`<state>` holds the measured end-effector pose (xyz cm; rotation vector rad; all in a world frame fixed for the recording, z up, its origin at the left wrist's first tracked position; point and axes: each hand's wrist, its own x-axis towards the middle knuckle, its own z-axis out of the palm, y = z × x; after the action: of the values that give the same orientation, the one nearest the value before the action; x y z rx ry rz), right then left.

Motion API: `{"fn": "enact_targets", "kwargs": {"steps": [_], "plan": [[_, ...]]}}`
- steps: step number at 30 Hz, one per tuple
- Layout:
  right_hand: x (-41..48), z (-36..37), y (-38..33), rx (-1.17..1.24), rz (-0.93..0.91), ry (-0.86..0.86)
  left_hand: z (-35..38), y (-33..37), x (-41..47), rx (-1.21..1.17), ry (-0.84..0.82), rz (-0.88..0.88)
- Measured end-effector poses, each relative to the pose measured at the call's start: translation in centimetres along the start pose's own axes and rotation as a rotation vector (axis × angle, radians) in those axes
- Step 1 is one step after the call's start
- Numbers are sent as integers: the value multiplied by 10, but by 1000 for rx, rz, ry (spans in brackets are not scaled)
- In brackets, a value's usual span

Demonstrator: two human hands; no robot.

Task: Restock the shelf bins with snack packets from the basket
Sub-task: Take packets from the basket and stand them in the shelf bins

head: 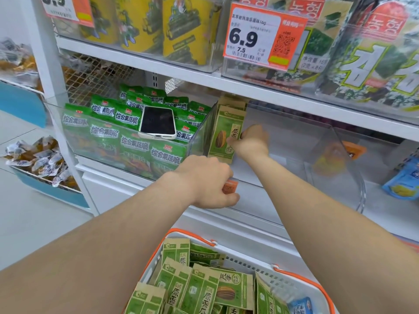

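Observation:
A white basket with orange rim [301, 276] sits at the bottom, holding several green and brown sunflower seed packets [204, 288]. Inside the clear middle shelf bin [317, 141], my right hand [251, 141] grips an upright sunflower seed packet [223, 134] set against the bin's left wall, with more packets behind it. My left hand [208, 182] grips the bin's front edge at a small orange price tag [229, 186].
The bin to the left holds green vegetable crisp packets [133, 141] with a white phone [158, 122] lying on top. Seaweed packs and a 6.9 price label [263, 37] fill the shelf above. Blue packets [403, 182] lie at the right; wrapped snacks [40, 162] sit far left.

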<state>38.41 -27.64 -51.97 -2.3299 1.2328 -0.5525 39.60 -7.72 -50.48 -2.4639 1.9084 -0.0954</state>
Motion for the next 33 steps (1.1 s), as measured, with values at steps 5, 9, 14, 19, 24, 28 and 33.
{"fn": "enact_targets", "kwargs": {"steps": [5,9,14,19,24,28,33], "plan": [[-5,1,1,18,-1,-99,-2,2,-1,-9,-33,-14],[-11,1,-3,69,-53,-65,-4,4,-1,-27,-51,-25],[-8,1,-4,142,-106,56,-4,4,-1,-42,-58,-41],[-9,-1,-2,108,-92,-6,-4,4,0,-44,-53,-35],[-10,-2,-1,176,9,6,-4,3,1,-40,-54,-38],[-15,-3,-4,199,54,-3,-4,4,0,-38,-59,-40],[-18,-4,-7,202,69,-95,-6,5,0,-50,-67,-41]]}}
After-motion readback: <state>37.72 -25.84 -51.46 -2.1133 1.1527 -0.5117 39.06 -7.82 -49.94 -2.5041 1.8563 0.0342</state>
